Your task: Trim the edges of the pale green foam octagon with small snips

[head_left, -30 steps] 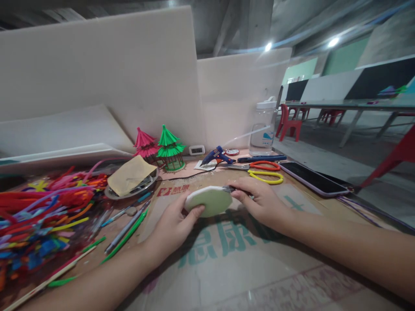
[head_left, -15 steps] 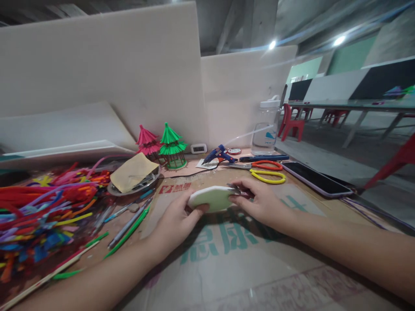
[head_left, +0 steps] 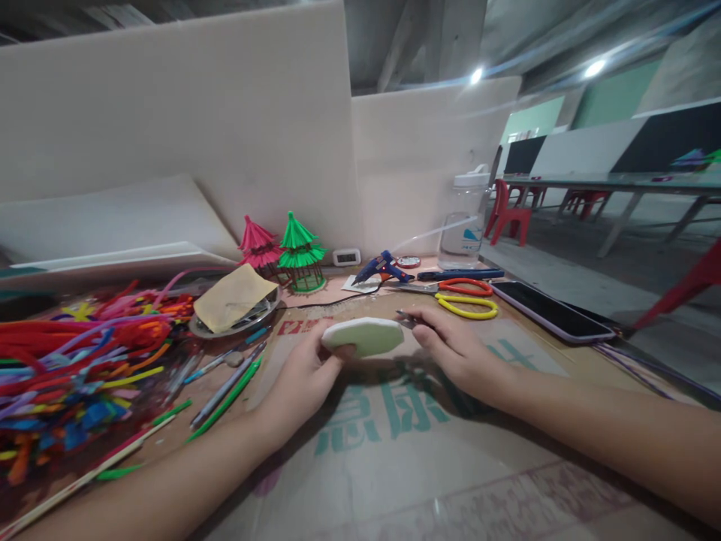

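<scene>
My left hand (head_left: 301, 376) grips a thick white foam disc (head_left: 363, 335) by its left edge and holds it just above the cardboard sheet (head_left: 394, 458). My right hand (head_left: 451, 349) is closed on a thin metal blade tool (head_left: 406, 316) whose tip points at the disc's right edge. The tool's handle is hidden inside the fingers. Both forearms rest low over the cardboard.
A heap of coloured pipe cleaners (head_left: 67, 368) and pens (head_left: 225, 387) lie left. Pink and green paper pagodas (head_left: 282, 252), a glue gun (head_left: 380, 268), orange and yellow scissors (head_left: 465, 297), a phone (head_left: 555, 312) and a water bottle (head_left: 465, 222) sit behind. White foam boards (head_left: 180, 128) wall the back.
The foam disc has tilted flatter, so its face shows less. My right hand has drawn the blade slightly back from the disc's edge. The camera has shifted a little.
</scene>
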Demonstrator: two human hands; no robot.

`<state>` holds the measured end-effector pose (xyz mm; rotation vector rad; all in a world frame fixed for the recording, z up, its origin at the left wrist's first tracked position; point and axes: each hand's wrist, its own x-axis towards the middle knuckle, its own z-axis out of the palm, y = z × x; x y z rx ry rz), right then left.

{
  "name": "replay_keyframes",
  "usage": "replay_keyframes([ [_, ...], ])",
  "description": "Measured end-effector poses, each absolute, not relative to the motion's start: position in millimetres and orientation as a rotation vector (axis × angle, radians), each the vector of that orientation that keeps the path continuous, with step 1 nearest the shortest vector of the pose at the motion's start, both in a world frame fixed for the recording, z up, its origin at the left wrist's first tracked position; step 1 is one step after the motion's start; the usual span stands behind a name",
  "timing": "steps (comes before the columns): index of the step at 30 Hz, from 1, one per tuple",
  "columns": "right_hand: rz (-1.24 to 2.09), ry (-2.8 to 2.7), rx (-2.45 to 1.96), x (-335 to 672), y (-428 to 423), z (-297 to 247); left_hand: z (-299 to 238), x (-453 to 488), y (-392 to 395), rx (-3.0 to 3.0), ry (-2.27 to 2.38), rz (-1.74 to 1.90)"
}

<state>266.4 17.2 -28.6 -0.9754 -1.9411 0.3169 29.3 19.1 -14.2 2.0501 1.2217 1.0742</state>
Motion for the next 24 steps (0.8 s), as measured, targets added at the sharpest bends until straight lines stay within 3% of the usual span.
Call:
replay_keyframes([
  [24,0.312,-1.896,-1.023,265.3,23.0,-31.4,-4.4,31.5,15.5,2.105,1.276,1.055],
])
